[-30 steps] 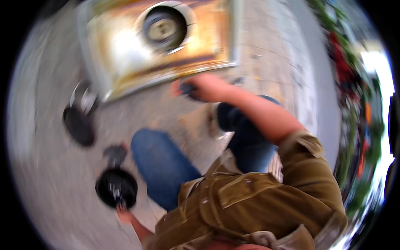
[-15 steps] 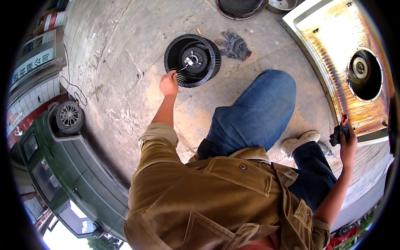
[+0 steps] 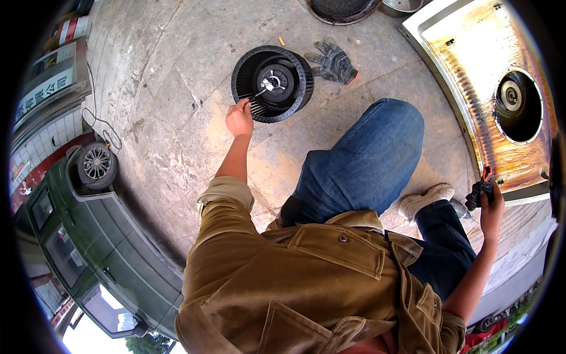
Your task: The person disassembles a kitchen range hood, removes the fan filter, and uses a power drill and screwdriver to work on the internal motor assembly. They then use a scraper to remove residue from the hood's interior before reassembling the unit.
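A black squirrel-cage fan wheel (image 3: 305,94) rests on the concrete, its round cavity facing up and a shiny metal hub at the centre. Over its near-left rim, my left hand (image 3: 239,120) is closed on a slim metal tool (image 3: 257,95) whose far end reaches the hub. Its exact kind is too small to make out. Well off to the right, my right hand (image 3: 492,209) grips a dark work glove (image 3: 476,196) with an orange cuff, close to the stained panel. A matching grey-black glove (image 3: 337,65) lies flat beside the fan wheel.
At right stands a grease-stained metal range-hood housing (image 3: 471,88) with a round motor opening. A round mesh cover (image 3: 343,9) and a metal bowl (image 3: 401,6) sit at the top. A cigarette butt (image 3: 281,41) lies near the wheel. A green vehicle (image 3: 100,236) is parked at left.
Both hands keep nearly the same place and grip. The view has shifted very slightly.
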